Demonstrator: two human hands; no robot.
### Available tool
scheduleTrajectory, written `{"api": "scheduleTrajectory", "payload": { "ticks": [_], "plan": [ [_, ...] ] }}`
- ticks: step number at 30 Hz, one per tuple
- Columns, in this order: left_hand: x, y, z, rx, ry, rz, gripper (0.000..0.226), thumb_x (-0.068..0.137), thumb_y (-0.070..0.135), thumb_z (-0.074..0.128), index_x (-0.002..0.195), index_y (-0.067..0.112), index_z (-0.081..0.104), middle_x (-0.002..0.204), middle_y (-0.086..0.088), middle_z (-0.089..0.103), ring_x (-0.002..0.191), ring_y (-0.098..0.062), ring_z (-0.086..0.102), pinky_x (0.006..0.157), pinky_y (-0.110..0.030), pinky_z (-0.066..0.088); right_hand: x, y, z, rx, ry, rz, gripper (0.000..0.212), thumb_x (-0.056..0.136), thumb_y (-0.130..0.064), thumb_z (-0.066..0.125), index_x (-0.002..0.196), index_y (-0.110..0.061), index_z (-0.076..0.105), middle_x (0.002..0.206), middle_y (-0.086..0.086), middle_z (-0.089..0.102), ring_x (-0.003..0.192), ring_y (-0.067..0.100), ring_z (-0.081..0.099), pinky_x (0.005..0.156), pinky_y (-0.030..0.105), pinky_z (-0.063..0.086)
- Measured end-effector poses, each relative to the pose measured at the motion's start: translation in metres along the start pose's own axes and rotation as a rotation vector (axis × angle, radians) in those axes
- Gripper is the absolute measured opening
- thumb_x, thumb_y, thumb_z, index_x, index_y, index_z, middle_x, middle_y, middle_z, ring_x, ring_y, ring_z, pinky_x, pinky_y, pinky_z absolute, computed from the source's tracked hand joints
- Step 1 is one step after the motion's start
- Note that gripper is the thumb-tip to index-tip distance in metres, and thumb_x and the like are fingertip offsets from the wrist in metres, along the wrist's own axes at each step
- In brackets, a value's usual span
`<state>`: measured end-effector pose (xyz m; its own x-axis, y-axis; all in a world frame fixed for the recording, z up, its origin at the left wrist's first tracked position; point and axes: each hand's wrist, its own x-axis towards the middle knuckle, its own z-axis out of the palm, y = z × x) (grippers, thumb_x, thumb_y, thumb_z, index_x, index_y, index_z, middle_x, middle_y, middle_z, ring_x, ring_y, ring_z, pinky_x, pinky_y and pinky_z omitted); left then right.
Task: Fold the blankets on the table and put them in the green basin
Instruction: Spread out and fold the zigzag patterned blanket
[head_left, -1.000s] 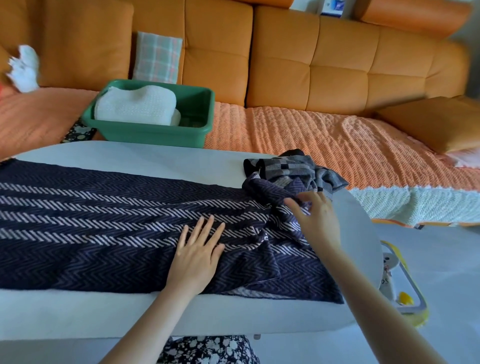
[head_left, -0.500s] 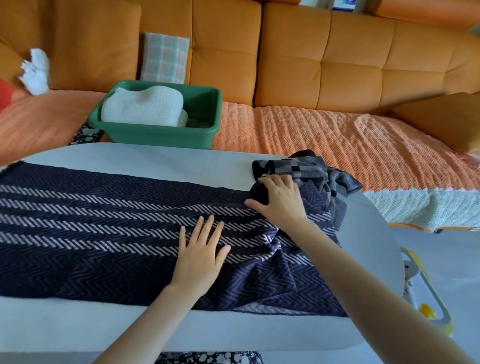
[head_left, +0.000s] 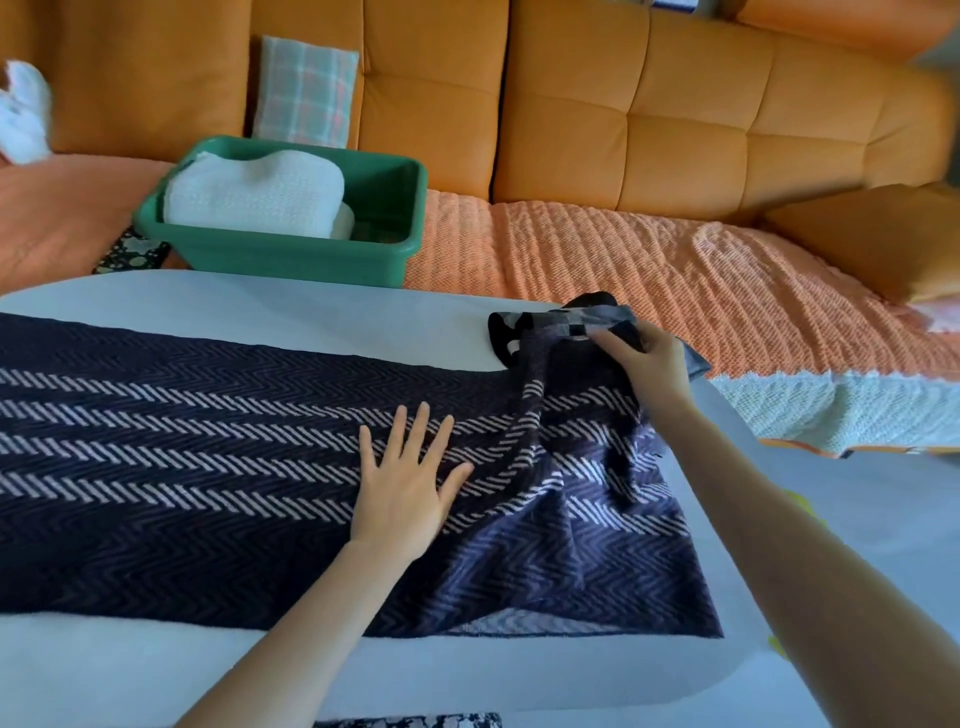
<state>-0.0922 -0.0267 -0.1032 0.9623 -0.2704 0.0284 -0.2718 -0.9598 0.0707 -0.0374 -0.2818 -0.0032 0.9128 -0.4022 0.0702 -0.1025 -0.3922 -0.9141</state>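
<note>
Desk (head_left: 311, 322) of pale white fills the lower view, and a dark navy blanket (head_left: 182, 467) with pale chevron stripes lies spread across it from the nine o'clock edge toward three o'clock; its right end is rumpled and lifted into folds, while the near right corner hangs at the desk's front edge; the left hand (head_left: 405, 493) lies flat on the blanket near the middle, palm down, fingers spread wide and pointing toward twelve o'clock; the right hand (head_left: 649, 364) reaches to about one o'clock, fingers closed around a bunched far corner of the navy blanket, drawing it up off the desk; just beyond that hand, touching the bunched cloth, sits a crumpled grey checked blanket (head_left: 571, 317) at the desk's far right edge, partly hidden by the hand; at eleven o'clock, beyond the desk, the green basin (head_left: 291, 254) rests on the orange sofa (head_left: 623, 130), and a folded white blanket (head_left: 254, 192) fills its left part, rising above the rim; a plaid cushion (head_left: 306, 88) leans upright against the sofa back behind the basin; an orange knitted throw (head_left: 623, 260) covers the sofa seat toward two o'clock; a white soft object (head_left: 21, 114) sits at ten o'clock, too blurred to identify.
</note>
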Motion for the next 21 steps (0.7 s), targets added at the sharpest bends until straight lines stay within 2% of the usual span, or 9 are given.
{"api": "scheduleTrajectory", "payload": {
  "ticks": [2,5,7,9,12,14,15,18,21],
  "plan": [
    [0.0,-0.002,0.004,-0.018,0.021,0.004,0.079,0.073,0.064,-0.024,0.144,0.031,-0.011,0.156,0.0,-0.008,0.144,-0.024,-0.011,0.114,-0.055,-0.003,0.017,0.001,-0.013,-0.076,0.104,-0.016,0.04,0.082,-0.036,0.071,0.101,-0.001,0.064,0.087,0.003,0.063,0.087,0.025,0.063,0.07,0.038,0.052],
    [0.002,-0.001,0.003,-0.063,0.042,0.006,0.073,0.081,0.066,-0.013,0.145,0.035,0.0,0.157,-0.002,0.002,0.144,-0.027,-0.003,0.113,-0.057,0.0,0.042,0.003,-0.038,-0.381,0.197,0.008,0.041,0.081,-0.039,0.07,0.103,-0.005,0.063,0.089,0.005,0.059,0.086,0.028,0.059,0.072,0.039,0.047],
    [0.002,-0.002,0.004,-0.066,0.034,0.018,0.073,0.078,0.067,-0.016,0.144,0.039,-0.006,0.157,0.0,-0.006,0.144,-0.025,-0.01,0.113,-0.055,-0.006,0.053,0.013,-0.053,-0.637,0.15,0.034,0.035,0.08,-0.038,0.071,0.097,-0.009,0.062,0.087,0.008,0.06,0.089,0.032,0.059,0.078,0.041,0.046],
    [0.002,-0.002,0.003,-0.064,0.027,0.02,0.073,0.075,0.067,-0.018,0.144,0.041,-0.01,0.156,0.001,-0.011,0.143,-0.024,-0.014,0.112,-0.054,-0.008,0.06,0.033,-0.064,-0.811,0.038,0.079,0.032,0.079,-0.031,0.073,0.098,-0.008,0.063,0.097,0.012,0.064,0.101,0.034,0.056,0.094,0.043,0.04],
    [0.003,-0.002,0.003,-0.071,0.018,0.012,0.075,0.074,0.068,-0.019,0.144,0.042,-0.011,0.156,0.002,-0.013,0.142,-0.023,-0.017,0.113,-0.054,-0.01,0.046,0.056,-0.073,-0.781,0.038,0.057,0.044,0.079,-0.025,0.073,0.116,-0.009,0.057,0.125,0.017,0.053,0.122,0.034,0.039,0.102,0.042,0.028],
    [0.003,-0.002,0.003,-0.063,-0.005,0.012,0.075,0.074,0.068,-0.02,0.144,0.042,-0.013,0.155,0.003,-0.017,0.142,-0.022,-0.021,0.113,-0.053,-0.012,0.007,0.057,-0.073,-0.669,0.155,-0.103,0.042,0.083,-0.024,0.068,0.12,-0.009,0.055,0.127,0.015,0.046,0.123,0.033,0.033,0.102,0.041,0.026],
    [0.002,-0.002,0.003,-0.059,-0.016,0.01,0.074,0.075,0.069,-0.019,0.144,0.042,-0.014,0.155,0.003,-0.018,0.141,-0.021,-0.022,0.112,-0.053,-0.012,-0.02,0.055,-0.07,-0.624,0.177,-0.225,0.038,0.085,-0.026,0.067,0.118,-0.009,0.057,0.123,0.013,0.048,0.119,0.031,0.035,0.099,0.035,0.027],
    [0.002,0.0,-0.002,-0.057,-0.051,0.001,0.063,0.087,0.064,-0.004,0.145,0.04,-0.013,0.155,0.002,-0.02,0.141,-0.021,-0.023,0.113,-0.053,-0.012,-0.104,0.059,-0.058,-0.503,0.033,-0.509,0.034,0.083,-0.039,0.065,0.104,-0.012,0.064,0.109,0.003,0.056,0.103,0.019,0.047,0.089,0.017,0.031],
    [0.002,0.0,-0.005,-0.043,-0.078,0.01,0.06,0.092,0.057,0.005,0.146,0.038,-0.01,0.156,0.0,-0.017,0.142,-0.023,-0.02,0.112,-0.055,-0.01,-0.15,0.09,-0.052,-0.613,-0.165,-0.566,0.04,0.081,-0.05,0.057,0.102,-0.018,0.067,0.105,-0.004,0.058,0.096,0.014,0.055,0.084,0.024,0.045]
  ]
}}
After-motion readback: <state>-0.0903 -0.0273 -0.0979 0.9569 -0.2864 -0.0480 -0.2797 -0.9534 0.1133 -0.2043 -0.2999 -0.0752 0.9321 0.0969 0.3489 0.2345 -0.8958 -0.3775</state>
